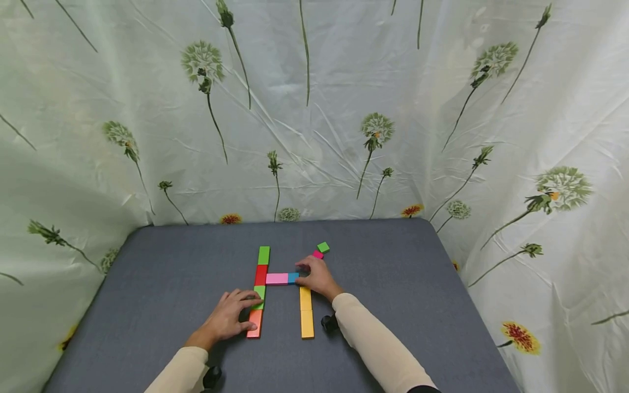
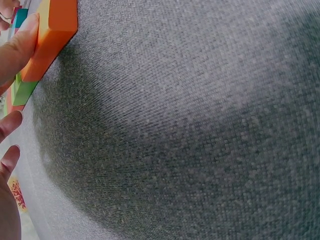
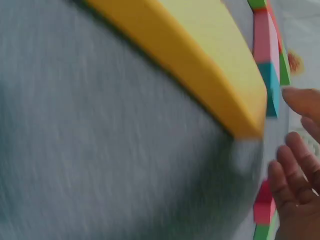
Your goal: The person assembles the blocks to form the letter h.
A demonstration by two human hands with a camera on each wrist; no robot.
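Observation:
My left hand [image 1: 227,316] lies along the left column of blocks, thumb on the orange block [image 1: 254,327] and fingertips by the lower green block [image 1: 260,291]. Above these the column continues with a red block [image 1: 261,274] and another green block [image 1: 263,255]. A pink block [image 1: 277,279] and a blue block [image 1: 292,277] run rightward from the red one. My right hand [image 1: 318,276] hovers around the blue block's right end; in the right wrist view its thumb [image 3: 302,102] is close to that block, and the fingers are spread, holding nothing.
Two yellow blocks [image 1: 307,325] stand end to end below the right hand. Beyond that hand lie a magenta block [image 1: 318,254] and a small green block [image 1: 322,247]. The grey padded table [image 1: 393,262] meets a flower-printed curtain [image 1: 324,131] at the back.

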